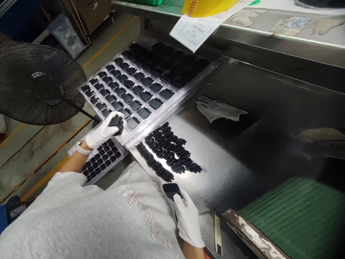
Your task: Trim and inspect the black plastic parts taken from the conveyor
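My left hand (pixel 104 131), in a white glove, is closed on a few black plastic parts (pixel 116 124) at the near corner of a clear plastic tray (pixel 151 126). Rows of black parts sit in that tray's pockets. In my white-gloved right hand (pixel 188 216) is a flat black plastic part (pixel 171 190) with rounded corners, pinched near the front edge of the metal table. Between my hands, rows of small black pieces (pixel 168 149) lie overlapped on the table.
A fan (pixel 40 82) stands at the left. Below my left wrist is another tray of black parts (pixel 101 160). A loose glove (pixel 219 109) lies on the metal table (pixel 223 169). A knife-like tool (pixel 217 233) and a green ribbed surface (pixel 299 216) are at the right; a paper label (pixel 195 32) hangs from the shelf.
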A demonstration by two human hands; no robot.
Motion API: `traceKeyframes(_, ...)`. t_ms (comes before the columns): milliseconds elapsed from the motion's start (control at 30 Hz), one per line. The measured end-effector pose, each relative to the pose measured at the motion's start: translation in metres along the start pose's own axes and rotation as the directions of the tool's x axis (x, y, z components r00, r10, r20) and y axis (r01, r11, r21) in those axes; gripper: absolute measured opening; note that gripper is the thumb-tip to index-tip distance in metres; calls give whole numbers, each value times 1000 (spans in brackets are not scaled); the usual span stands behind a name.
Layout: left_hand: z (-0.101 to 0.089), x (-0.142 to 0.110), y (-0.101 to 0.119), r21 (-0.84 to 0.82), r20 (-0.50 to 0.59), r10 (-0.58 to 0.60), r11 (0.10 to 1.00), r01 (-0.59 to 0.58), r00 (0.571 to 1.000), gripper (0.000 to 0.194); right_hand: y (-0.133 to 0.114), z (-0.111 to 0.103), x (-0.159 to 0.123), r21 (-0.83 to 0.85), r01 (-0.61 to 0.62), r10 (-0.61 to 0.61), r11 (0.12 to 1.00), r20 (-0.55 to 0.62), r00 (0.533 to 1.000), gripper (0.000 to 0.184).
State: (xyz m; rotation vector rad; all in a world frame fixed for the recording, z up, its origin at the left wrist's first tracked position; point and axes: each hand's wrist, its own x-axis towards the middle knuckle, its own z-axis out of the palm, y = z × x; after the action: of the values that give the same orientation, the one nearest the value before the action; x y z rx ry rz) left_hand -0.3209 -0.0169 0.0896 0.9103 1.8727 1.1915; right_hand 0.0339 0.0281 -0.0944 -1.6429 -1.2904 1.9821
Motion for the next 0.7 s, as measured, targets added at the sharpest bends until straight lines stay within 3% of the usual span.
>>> traceKeyframes(33,12,-5,5,-154,-2,-5,988,5,1000,43,-5,2,1,-25,2,-1,1000,20,1000,74)
traceKeyframes(67,26,-10,11,-407,21,-38,912,43,999,45,-9,3,2,-54,10,-8,998,41,999,73)
traceKeyframes(133,56,-16,24,-749,123,-88,646,151,989,41,-19,4,4,-107,46,-38,993,72,997,71)
traceKeyframes(200,80,-20,37,-870,252,-90,414,266,964,34,-27,4,5,-128,85,-76,988,74,994,71)
traceKeyframes(333,103,-25,57,-890,409,-76,187,416,909,26,-37,7,1,-111,140,-134,984,60,989,73)
traceKeyframes(433,105,-27,64,-883,449,-105,99,458,887,27,-42,11,-2,-104,123,-117,987,58,991,75)
traceKeyframes(533,107,-28,66,-884,451,-119,79,461,885,31,-43,16,-2,-85,101,-99,991,19,995,74)
traceKeyframes(700,116,-27,70,-892,367,-254,177,416,895,43,-38,22,0,-51,107,-107,993,7,994,64)
